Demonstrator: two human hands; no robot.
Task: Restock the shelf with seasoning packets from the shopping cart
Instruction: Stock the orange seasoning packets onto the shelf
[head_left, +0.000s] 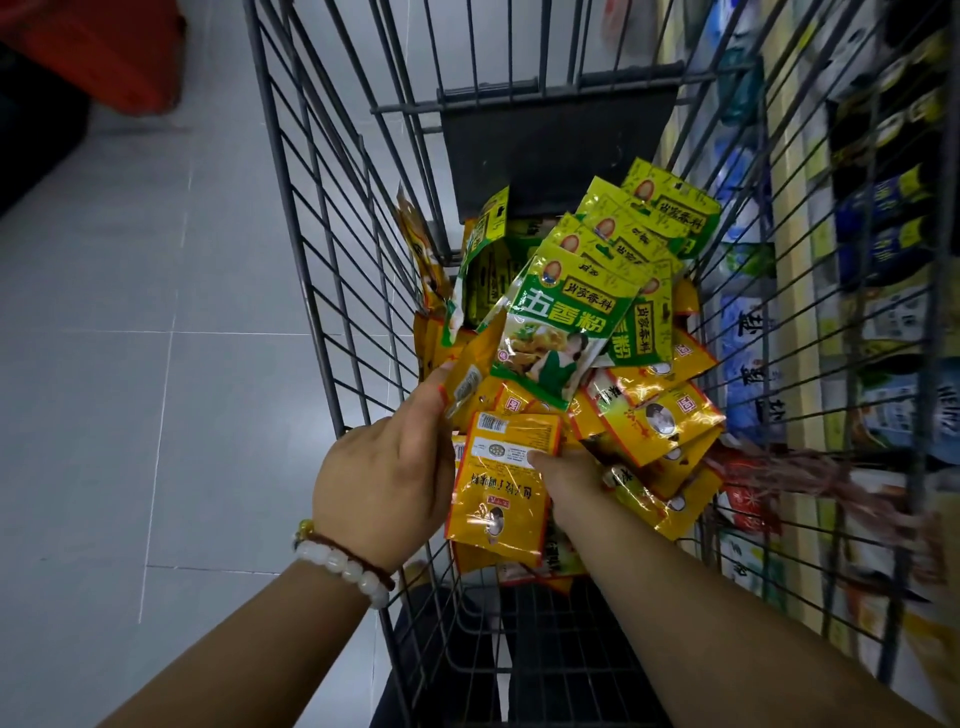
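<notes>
Seasoning packets (571, 332), green and orange, lie heaped inside the wire shopping cart (322, 249). One orange packet (501, 493) stands out at the near end of the heap: back face up, barcode at its far edge, long axis running from the person toward the cart's front and tilted slightly right. Left hand (384, 483) curls round this packet's left edge, thumb extended forward and touching further orange packets. Right hand (569, 475) grasps from the opposite side, thumb tip pressed on the packet's white label; its remaining fingers are hidden among the packets beneath. Green packets fan toward the far right corner, print inverted to the viewer. A beaded bracelet (343, 564) circles the left wrist. Stocked shelf (810, 312) runs beside the cart's right wall.
</notes>
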